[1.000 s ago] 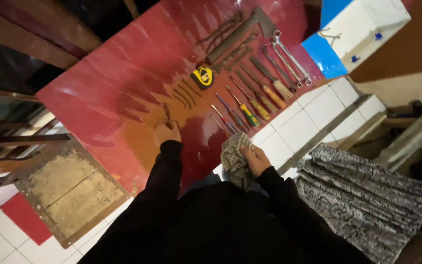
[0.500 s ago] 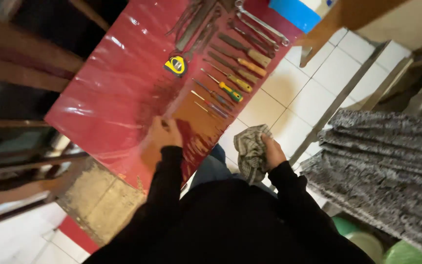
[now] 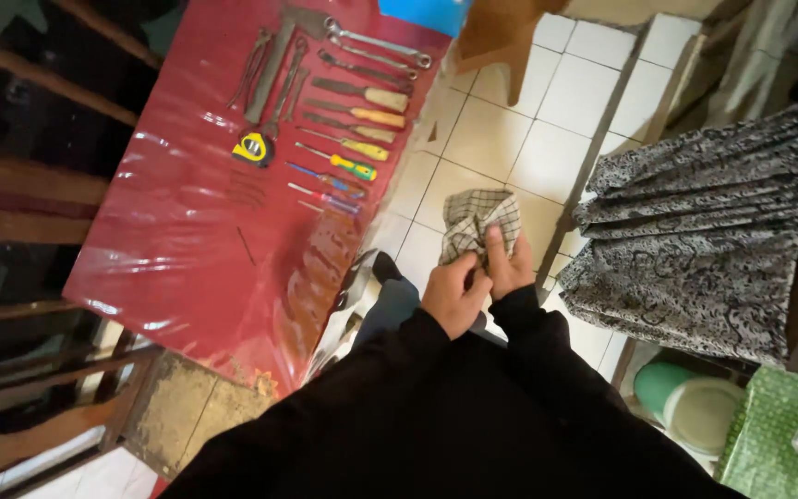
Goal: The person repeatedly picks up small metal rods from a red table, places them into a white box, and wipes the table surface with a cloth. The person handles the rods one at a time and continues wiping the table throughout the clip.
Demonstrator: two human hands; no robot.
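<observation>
Both my hands hold a checked grey-and-white cloth [image 3: 478, 222] over the white tiled floor, to the right of the red table [image 3: 177, 249]. My left hand [image 3: 453, 294] pinches the cloth's lower left part. My right hand [image 3: 508, 263] grips it from the right, fingers on the fabric. On the table lies a row of tools: screwdrivers [image 3: 339, 166], wooden-handled files [image 3: 362, 94], spanners [image 3: 376, 44], a yellow tape measure [image 3: 253, 147] and one thin dark piece [image 3: 246, 245] set apart.
A patterned black-and-white fabric [image 3: 695, 231] is draped over something at the right. A green bucket with a pale lid [image 3: 699, 411] and a green patterned surface [image 3: 787, 434] sit at lower right. Wooden chair rails [image 3: 20, 194] stand left of the table. A worn board [image 3: 177, 416] lies below it.
My left hand has left the thin piece on the table and moved right to join my right hand on the cloth. The view has swung right, away from the table.
</observation>
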